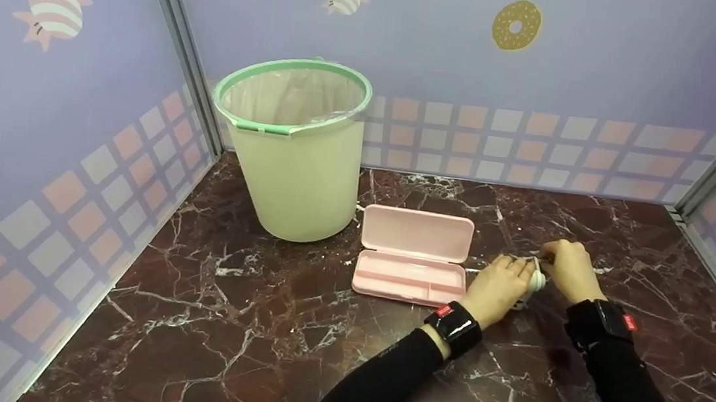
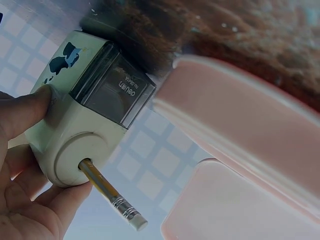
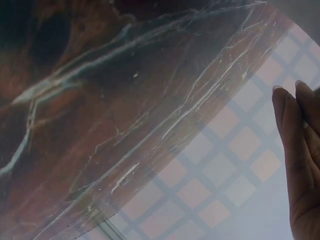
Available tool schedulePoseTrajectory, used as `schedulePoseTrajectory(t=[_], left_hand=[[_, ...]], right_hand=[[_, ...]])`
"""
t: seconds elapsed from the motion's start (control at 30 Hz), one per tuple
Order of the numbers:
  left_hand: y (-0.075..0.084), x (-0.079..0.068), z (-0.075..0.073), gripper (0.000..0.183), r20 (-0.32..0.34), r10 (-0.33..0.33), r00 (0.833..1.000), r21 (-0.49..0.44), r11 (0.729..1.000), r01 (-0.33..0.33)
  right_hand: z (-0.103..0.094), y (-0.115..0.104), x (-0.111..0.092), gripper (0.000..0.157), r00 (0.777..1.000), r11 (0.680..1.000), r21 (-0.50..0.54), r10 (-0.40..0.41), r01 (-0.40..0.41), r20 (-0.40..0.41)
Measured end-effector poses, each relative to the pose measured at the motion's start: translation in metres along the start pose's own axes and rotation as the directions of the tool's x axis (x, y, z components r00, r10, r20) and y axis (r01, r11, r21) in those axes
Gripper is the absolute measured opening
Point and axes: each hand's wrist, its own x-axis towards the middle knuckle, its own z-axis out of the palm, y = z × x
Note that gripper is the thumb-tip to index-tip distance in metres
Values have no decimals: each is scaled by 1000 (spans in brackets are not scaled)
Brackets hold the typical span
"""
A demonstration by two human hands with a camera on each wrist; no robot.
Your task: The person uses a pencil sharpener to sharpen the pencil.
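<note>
Left hand (image 1: 499,287): curled round the pencil sharpener (image 2: 95,117), thumb against one side of it, other fingers wrapped underneath in the left wrist view
Right hand (image 1: 571,267): fingers bent, right at the side of the sharpener away from the pink case; can't tell how far they close or what they have hold of, fingertips hidden in the head view and only part of the hand at the edge of the right wrist view
Sharpener: cream, dark print on one face, see-through drawer (image 2: 117,92) with lettering; on the right part of the worktop (image 1: 249,374), mostly covered by the left hand from above
Pencil (image 2: 106,186): yellow, sticking out of the sharpener's round hole, white eraser end outward
Pink case (image 1: 417,233): lid swung back, divided compartments in base, just left of the left hand
Bin (image 1: 294,182): pale, green rim, clear liner, behind and left of case
</note>
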Motion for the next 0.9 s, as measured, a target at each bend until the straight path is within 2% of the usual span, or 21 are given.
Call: schedulePoseTrajectory(t=[0.37,0.6,0.73,0.9], left_hand=[[0,-1,0,42,4,9,1000,10,1000,-9],[0,0,-1,42,4,19,1000,22,1000,-19],[0,-1,-1,42,-5,14,1000,16,1000,-14],[1,-2,0,40,-30,9,1000,24,1000,-9]], right_hand=[[5,4,-1,1,999,1000,1,3,-3,35],[11,9,-4,14,999,1000,2,0,0,47],[15,10,-8,16,997,1000,3,2,-2,76],[19,12,-15,14,994,999,-3,-34,35,101]])
